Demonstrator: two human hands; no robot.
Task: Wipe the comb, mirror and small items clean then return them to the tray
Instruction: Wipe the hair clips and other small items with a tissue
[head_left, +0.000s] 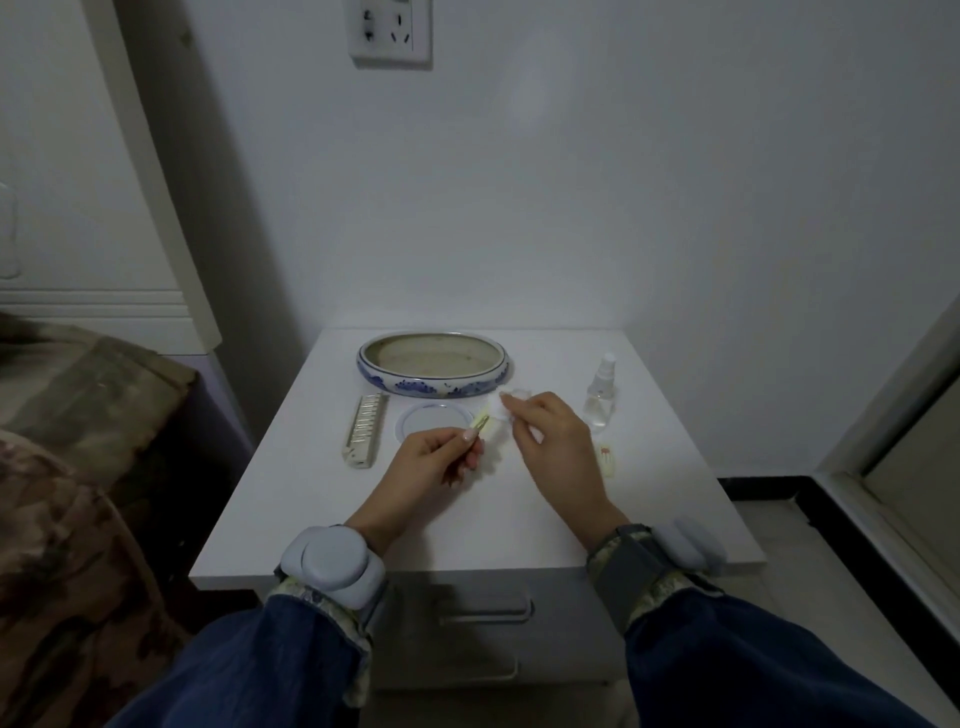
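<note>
Pinching a hair clip (480, 422) in left-hand fingers (470, 435).

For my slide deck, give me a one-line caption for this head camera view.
Left hand holds a small hair clip while right hand wipes it with a cotton pad, beside mirror.

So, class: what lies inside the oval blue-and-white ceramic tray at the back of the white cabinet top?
The oval blue-and-white ceramic tray shows only its bare, stained beige floor. The strip of floor behind its near wall is hidden.
</note>
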